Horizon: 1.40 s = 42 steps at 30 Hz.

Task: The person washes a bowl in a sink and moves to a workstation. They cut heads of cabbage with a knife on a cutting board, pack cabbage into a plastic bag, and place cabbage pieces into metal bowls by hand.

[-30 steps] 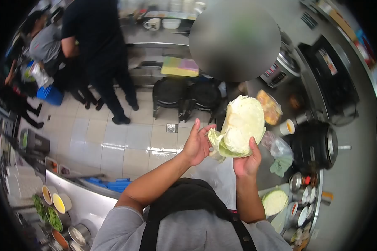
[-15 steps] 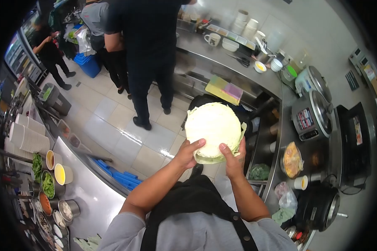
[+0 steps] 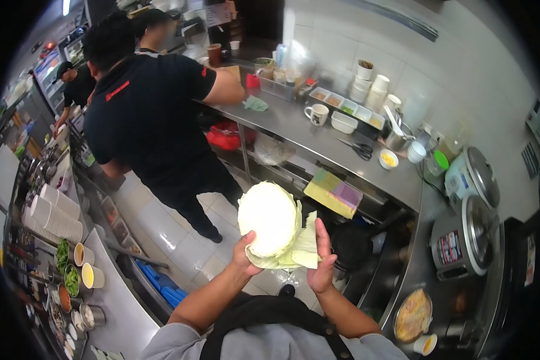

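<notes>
A pale cut cabbage (image 3: 269,217) with a bright, flat face is held in front of my apron. My left hand (image 3: 244,255) is closed around its lower left edge, the thumb lying over the cut face. On the right side a loose outer leaf (image 3: 306,243) sticks out from the head. Beside that leaf is my right hand (image 3: 321,264), its fingers stretched upward and close against the leaf's edge. Whether the right fingertips press on the leaf is hard to see.
A co-worker in black (image 3: 156,114) stands ahead at the steel counter (image 3: 270,123). Rice cookers (image 3: 462,237) and a bowl of wrapped food (image 3: 413,315) are on the right. Stacked bowls (image 3: 57,216) and ingredient tubs (image 3: 93,276) line the left counter. A yellow-purple box (image 3: 333,192) sits below the counter.
My right hand has come off the cabbage's lower edge and opened at its right side, where a leaf now stands away. The cabbage has moved left and down; the view has tilted up.
</notes>
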### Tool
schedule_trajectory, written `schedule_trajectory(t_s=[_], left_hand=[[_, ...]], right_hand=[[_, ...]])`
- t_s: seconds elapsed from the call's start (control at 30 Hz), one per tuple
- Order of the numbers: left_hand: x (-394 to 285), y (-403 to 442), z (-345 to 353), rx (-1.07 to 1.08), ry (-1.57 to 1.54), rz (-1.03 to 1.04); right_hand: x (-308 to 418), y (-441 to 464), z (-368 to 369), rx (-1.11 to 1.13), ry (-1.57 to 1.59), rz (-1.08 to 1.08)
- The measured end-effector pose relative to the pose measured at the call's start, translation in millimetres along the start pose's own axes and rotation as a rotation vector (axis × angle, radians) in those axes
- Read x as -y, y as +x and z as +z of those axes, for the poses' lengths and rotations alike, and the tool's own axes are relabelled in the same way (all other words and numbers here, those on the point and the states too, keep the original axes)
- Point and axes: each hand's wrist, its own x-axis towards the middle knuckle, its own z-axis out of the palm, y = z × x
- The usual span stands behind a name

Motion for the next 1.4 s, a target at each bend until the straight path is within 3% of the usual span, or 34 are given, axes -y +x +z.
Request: schedule_trajectory(t_s=[0.13,0.23,0.3,0.37,0.57,0.67,0.8,0.9,1.13,1.23,1.27,1.37,1.4], left_hand=[[-19.8,29.3,0.9,-0.034,-0.026,0.099],[-50.2,46.4,-8.8,0.002,-0.021,0.137],[-73.9,53.4,-36.7,-0.046,0.03,0.15],[-99.4,56.4,-59.2,-0.047,0.014,0.164],[-199.5,75.6,-78.7,-0.014,-0.001,0.218],[-247.7,92.1,-73.6,0.009,0.003,0.274],[-293.1,111.0,-91.3,-0.077,0.0,0.409],[-324.2,126.6,-101.2,-0.107,0.023,0.506],[-393.6,184.4,-90.9,-0.144,0.279,0.847],[-421.5,206.8,-96.3,-0.206,0.269,1.003],[-431.7,213.2,-91.6,-0.16,0.315,0.972],[-448.6,234.4,-74.3,-0.135,0.378,0.998],[-452.4,241.0,-69.1,-0.145,0.386,1.025]], right_hand=[[-29.6,45.9,-10.7,-0.16,0.393,0.234],[-51.9,85.0,-6.7,-0.078,0.548,0.433],[-74.7,118.2,3.8,-0.079,0.526,0.458],[-101.3,152.1,11.3,0.083,0.296,0.416],[-157.9,243.9,69.9,0.103,0.503,0.53],[-179.7,275.0,101.9,0.078,0.746,0.78],[-223.7,309.3,105.6,0.115,0.585,0.803],[-243.7,368.2,82.8,0.072,0.065,0.671],[-287.7,649.0,-53.9,-0.302,-0.189,0.223],[-308.6,779.9,-116.6,-0.528,-0.249,0.204],[-319.1,819.9,-140.6,-0.575,-0.25,0.171],[-389.8,953.5,-278.6,-0.64,-0.707,0.137],[-380.2,966.7,-266.9,-0.736,-0.566,0.212]])
